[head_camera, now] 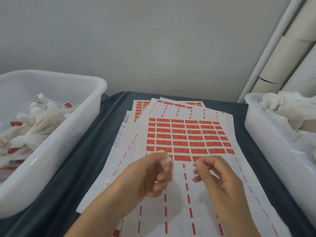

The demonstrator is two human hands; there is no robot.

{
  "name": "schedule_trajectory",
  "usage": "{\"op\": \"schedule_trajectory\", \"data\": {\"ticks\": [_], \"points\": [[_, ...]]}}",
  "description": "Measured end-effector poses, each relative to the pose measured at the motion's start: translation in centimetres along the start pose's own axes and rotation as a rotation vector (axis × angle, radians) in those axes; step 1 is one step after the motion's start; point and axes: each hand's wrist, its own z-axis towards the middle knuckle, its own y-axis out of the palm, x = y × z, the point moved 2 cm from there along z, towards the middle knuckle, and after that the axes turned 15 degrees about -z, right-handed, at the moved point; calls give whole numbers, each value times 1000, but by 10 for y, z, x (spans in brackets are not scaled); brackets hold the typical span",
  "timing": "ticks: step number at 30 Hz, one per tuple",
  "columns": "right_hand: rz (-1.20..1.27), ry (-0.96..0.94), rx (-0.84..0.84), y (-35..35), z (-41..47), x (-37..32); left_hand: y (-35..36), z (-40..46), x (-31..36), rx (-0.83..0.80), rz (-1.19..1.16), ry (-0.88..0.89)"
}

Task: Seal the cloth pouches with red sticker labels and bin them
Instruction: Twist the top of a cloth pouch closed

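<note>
A sheet of red sticker labels (188,135) lies on top of several more sheets in the middle of the table. My left hand (150,175) hovers over the sheet's near part, its fingers curled around a small white cloth pouch (165,159). Just to its right, my right hand (217,177) has its fingers curled, with the fingertips near the lowest row of red labels. Whether they pinch a label is unclear. A white bin (56,142) at the left holds several pouches bearing red labels. Another white bin (266,134) at the right holds loose white cloth pouches (283,106).
A dark blue cloth (85,159) covers the table under the sheets and bins. A pale wall stands behind, and white pipes (280,53) run diagonally at the upper right.
</note>
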Motion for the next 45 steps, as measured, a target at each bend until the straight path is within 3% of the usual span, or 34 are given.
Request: {"op": "schedule_trajectory", "data": {"ticks": [4, 7, 9, 14, 21, 25, 38, 45], "points": [[-5, -81, -55, 9, -7, -4, 14, 7, -6, 22, 377, -197], [37, -98, -131, 21, -13, -5, 13, 4, -9, -136, 511, -115], [12, -75, -75, 22, -12, -4, 11, -3, -9, -205, 519, -53], [-6, 28, 25, 12, -6, 2, 6, 3, -9, -37, 527, 166], [182, 89, -174, 9, -2, -1, 14, -1, -8, -108, 638, 324], [291, 143, -217, 7, 0, -2, 16, -3, -8, -120, 577, 330], [157, 28, -299, 7, 0, 1, 13, 1, -9, 40, 553, 360], [-22, -12, -233, 7, 3, 4, 8, 2, -5, -48, 509, 252]]}}
